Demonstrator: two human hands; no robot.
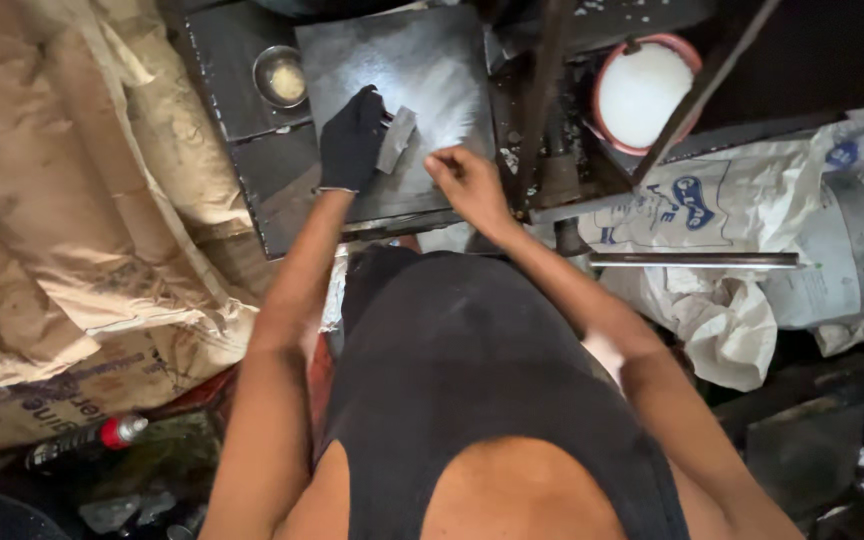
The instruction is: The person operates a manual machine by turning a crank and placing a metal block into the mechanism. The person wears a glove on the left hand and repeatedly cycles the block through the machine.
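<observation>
From the head camera, looking straight down over your chest: your left hand, in a black glove, is closed around one end of a small grey flat piece, probably a scraper or a metal offcut, though the light is too dim here to be sure. The piece lies on the grey metal plate, which sits on a dark, stained bench.

The relation that matters: the piece sticks out from your gloved grip toward your right, its long axis tilted, upper end away from you and lower end nearer your body. Your right hand is bare, fingers curled with fingertips pressed to the plate, holding nothing that you can see. It sits just beside the free lower end of the piece, a little nearer to you, apart from it and not touching. So the left hand has the piece, and the right is the near free hand.

Around the plate: a small metal bowl of yellowish stuff at the far left corner, and a round tub of white powder well off to the right.
</observation>
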